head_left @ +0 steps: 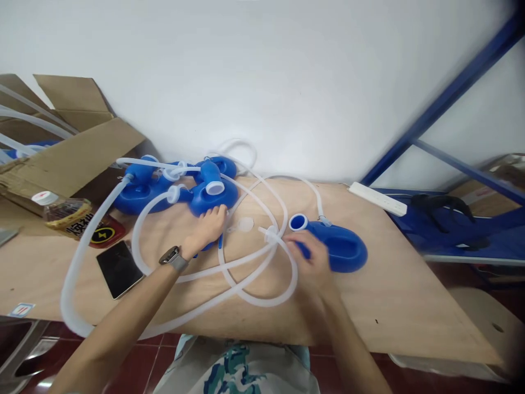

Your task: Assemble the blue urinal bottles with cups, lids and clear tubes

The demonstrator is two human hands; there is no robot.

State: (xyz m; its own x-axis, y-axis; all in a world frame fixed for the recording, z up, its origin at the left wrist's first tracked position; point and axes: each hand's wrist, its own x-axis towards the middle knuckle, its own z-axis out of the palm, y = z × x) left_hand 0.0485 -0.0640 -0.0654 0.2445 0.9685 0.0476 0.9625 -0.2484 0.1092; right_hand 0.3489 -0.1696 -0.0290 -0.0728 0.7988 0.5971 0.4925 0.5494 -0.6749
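- On the wooden table (410, 284), left of the coiled clear tubing (254, 273), a bottle (65, 212) lies on its side; its yellowish label carries writing too small to read. Just beside it sits a dark round sticker (102, 235) with a yellow lightning mark.
- Near the table's left edge, left of the tubing, a small white tag (20, 310) shows red marks that cannot be read.
- Between the bottle and the tubing a dark phone (118, 268) lies face up.
- Left hand (207, 227), reaching forward over the tubing with a watch (174, 257) on the wrist, has its fingers loosely curled against the nearest of the blue containers (205, 194) clustered behind the tubing; whether it grips is unclear.
- Right hand (314, 257), blurred, rests at the right of the tubing, fingers touching the neck of a separate blue container (344, 246); a firm grasp cannot be told.
- Right of the tubing, at the table's far edge, lies a white power strip (377, 198).
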